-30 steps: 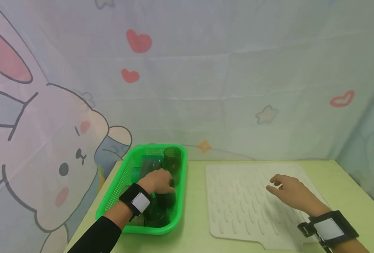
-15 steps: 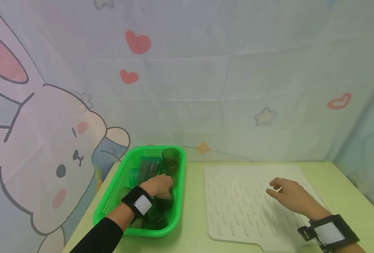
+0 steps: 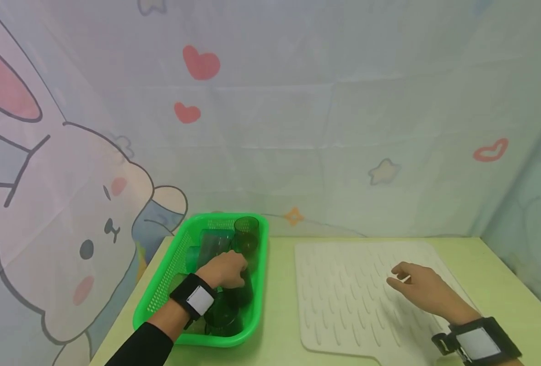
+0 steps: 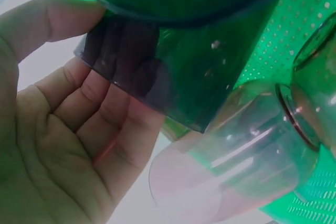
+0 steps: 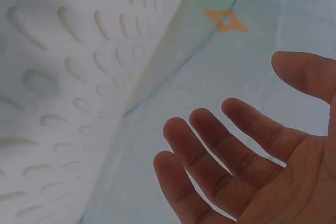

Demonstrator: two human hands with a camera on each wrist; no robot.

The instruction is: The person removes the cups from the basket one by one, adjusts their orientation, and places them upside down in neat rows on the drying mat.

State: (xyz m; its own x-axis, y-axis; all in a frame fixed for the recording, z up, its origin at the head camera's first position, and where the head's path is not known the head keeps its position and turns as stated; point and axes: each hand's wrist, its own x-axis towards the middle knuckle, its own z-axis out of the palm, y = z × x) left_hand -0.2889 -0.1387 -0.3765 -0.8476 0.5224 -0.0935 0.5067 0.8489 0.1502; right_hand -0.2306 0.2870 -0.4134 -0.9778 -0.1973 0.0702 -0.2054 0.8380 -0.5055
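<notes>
My left hand (image 3: 223, 269) reaches into a green plastic basket (image 3: 264, 274) and grips a dark tinted drinking glass (image 4: 184, 72) by its edge. In the left wrist view the thumb lies on one side of the glass, and the fingers show through its tinted wall. Beside it lies a clear glass (image 4: 236, 156) on its side. Over the drainer at the right, my right hand (image 3: 421, 291) hovers with nothing in it; the right wrist view shows its fingers spread and slightly bent.
A white ridged drying mat (image 3: 334, 300) lies on the pale yellow table (image 3: 281, 310), right of the basket. Several more tinted glasses share the basket, including an amber one (image 3: 246, 235) at its back right. A printed cloth (image 3: 270, 127) hangs behind the table.
My left hand has shifted slightly within the basket, and more of the dark glass shows beside its fingers. The right hand has stayed nearly still over the mat.
</notes>
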